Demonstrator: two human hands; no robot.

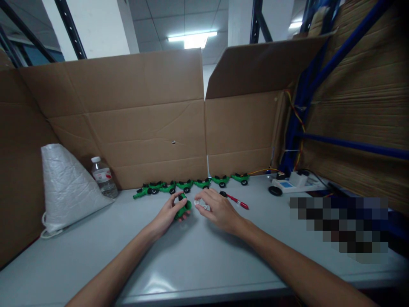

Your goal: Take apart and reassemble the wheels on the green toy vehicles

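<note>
The left hand [166, 213] has its grip clamped on a green rounded plastic toy part [182, 209], located over the smooth pale-grey table [179, 264]. The right hand [219, 209] has its grip pinched on a small white piece [202, 205], just beside the green part; the fingers hide most of its shape. This facing hold presumably keeps both pieces visible and accessible. Green plastic toy vehicles with black wheels [184, 186] stand in a row near the brown cardboard wall [143, 140], probably to reserve the nearer surface for handwork. A slim red pen-like tool [238, 201] lies beyond the right hand, limiting outward travel there. Toward the front edge, table surface extends between the forearms; leftward, it reaches the silvery cone-shaped bag [68, 192], allowing sideways movement.
</note>
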